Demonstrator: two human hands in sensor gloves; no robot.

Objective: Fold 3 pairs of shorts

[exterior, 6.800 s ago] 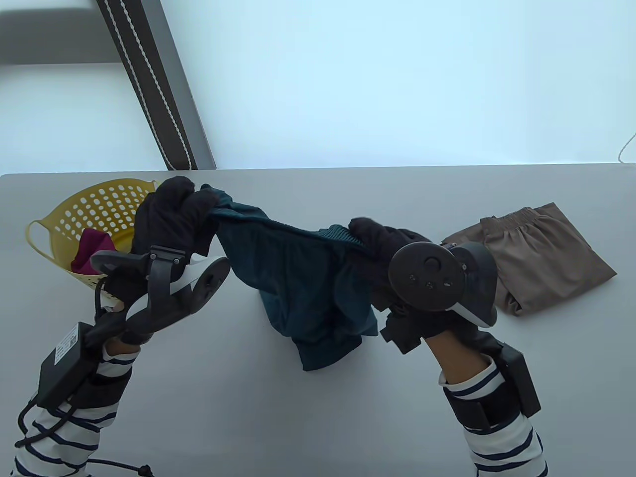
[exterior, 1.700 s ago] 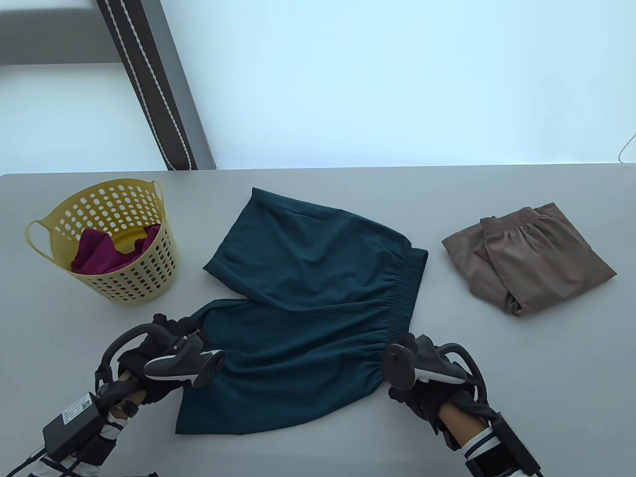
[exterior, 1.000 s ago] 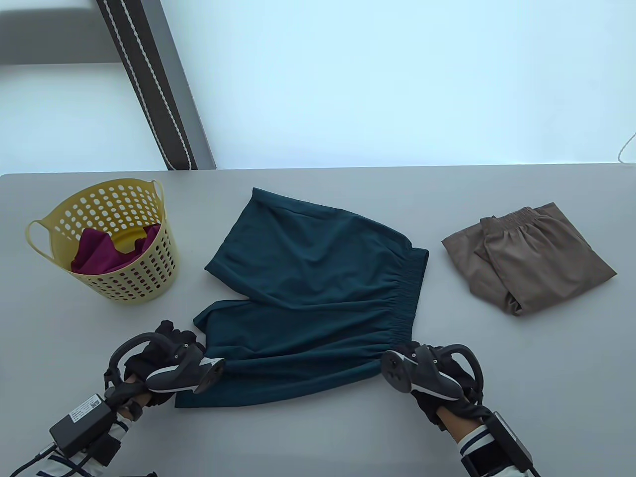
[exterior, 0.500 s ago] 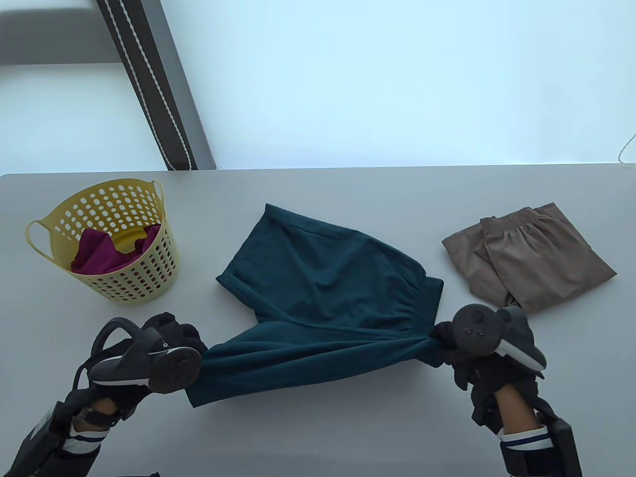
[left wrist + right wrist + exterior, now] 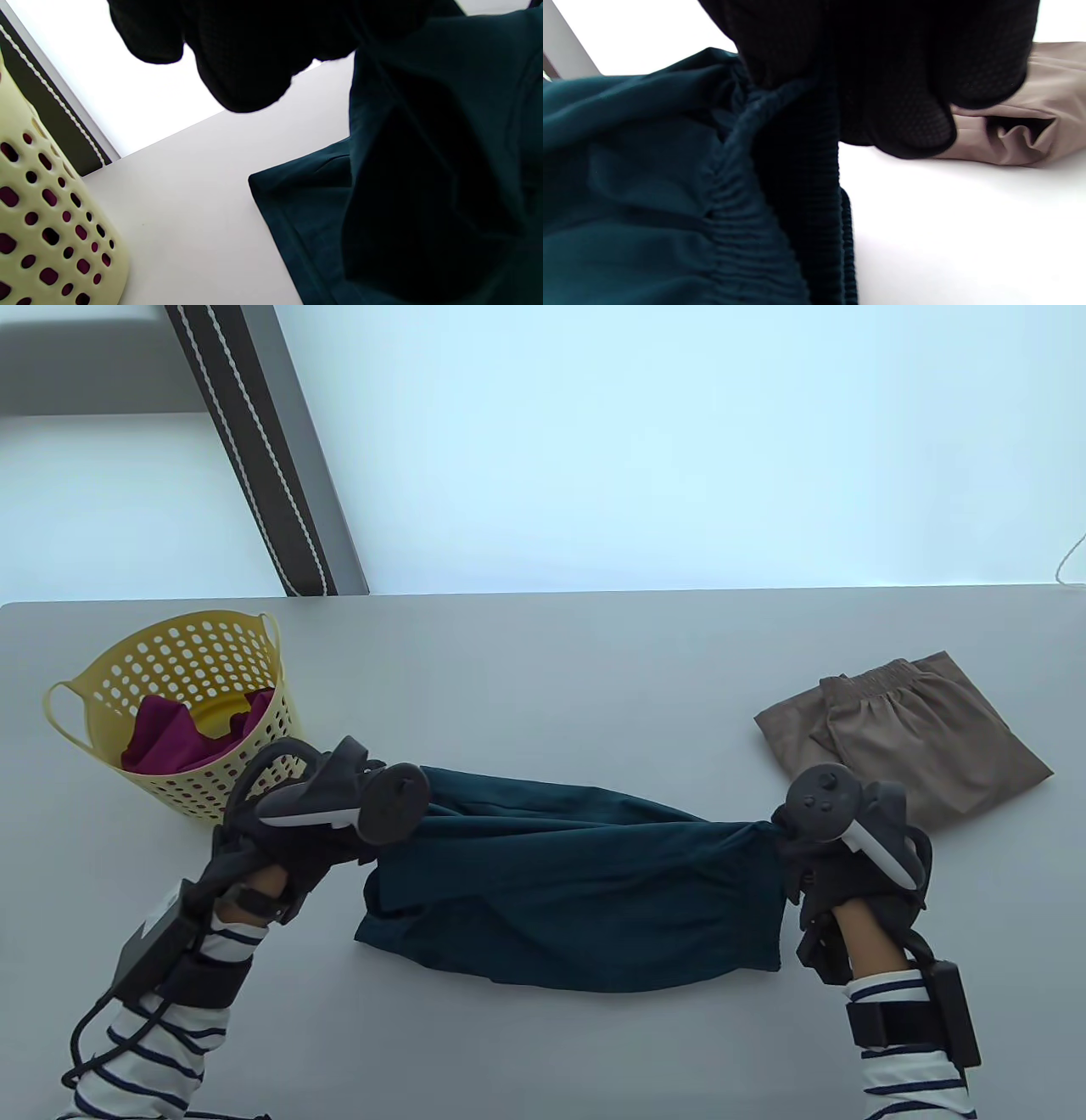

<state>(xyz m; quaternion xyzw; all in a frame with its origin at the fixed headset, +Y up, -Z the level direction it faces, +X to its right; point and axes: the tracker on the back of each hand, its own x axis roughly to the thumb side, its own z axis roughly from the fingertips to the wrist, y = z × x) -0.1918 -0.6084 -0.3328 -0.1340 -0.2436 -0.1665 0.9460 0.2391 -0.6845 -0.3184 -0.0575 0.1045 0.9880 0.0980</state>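
Teal shorts hang doubled over mid-table, the left hand gripping the leg end, the right hand pinching the waistband; folded tan shorts lie right.

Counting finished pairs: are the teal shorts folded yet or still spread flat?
Mid-fold: the teal shorts are doubled over lengthwise, with both hands, left hand and right hand, gripping the ends.

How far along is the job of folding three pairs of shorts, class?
Done: the tan shorts lie folded on the table. In hand: the left hand and right hand grip the teal shorts, one half raised over the other. Left: finishing that fold, then the magenta garment in the yellow basket.
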